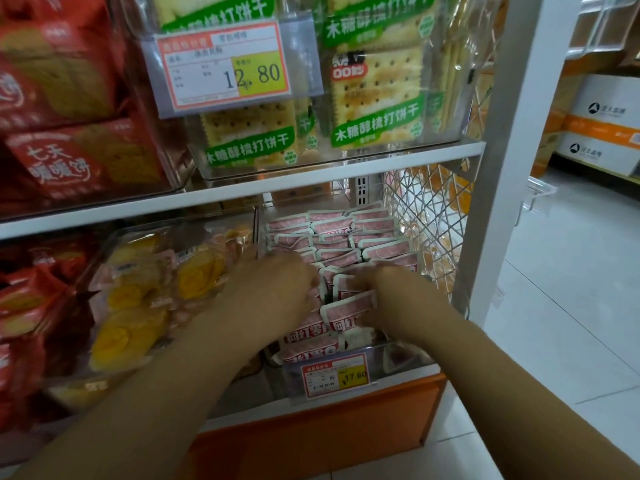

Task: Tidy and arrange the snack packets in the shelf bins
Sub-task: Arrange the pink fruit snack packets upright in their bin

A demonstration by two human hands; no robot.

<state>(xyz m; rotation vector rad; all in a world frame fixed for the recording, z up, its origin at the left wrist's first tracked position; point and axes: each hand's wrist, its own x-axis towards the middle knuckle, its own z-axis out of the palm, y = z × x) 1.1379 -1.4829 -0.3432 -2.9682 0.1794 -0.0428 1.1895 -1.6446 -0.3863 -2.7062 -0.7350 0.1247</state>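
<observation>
On the bottom shelf [249,414], right-hand end, you've got both hands down inside the clear bin [398,355], and that bin is the big risk. It sits right at the shelf's front edge, so a hard pull towards you could drag it forward.

Next door, the yellow cake packets [138,306] lie loose and heaped. Your left forearm crosses just in front of them, and a wide elbow swing could sweep some out.

Now the pink packets [346,233]. The back rows stand neat, on edge, packed tight, while the front ones lean and overlap. Push too firmly from the front and I'd expect those tidy rows to topple backwards like dominoes, or bulge against the mesh side panel [426,209].

Your left hand [277,282] is buried among the middle packets. It's blurred and the fingers are hidden, so I can't tell whether it grips anything or just braces the row. Your right hand [391,296] looks to be pinching the tilted packet [349,306] at its end. A corner pinch on slick film is a weak hold, so it could slip and drop into the gap, or the wrapper could crease.

Smallest worry is the price tag [334,374] clipped on the bin's front wall. The low front packets press just above it, and a knock from your wrist could pop it off.
</observation>
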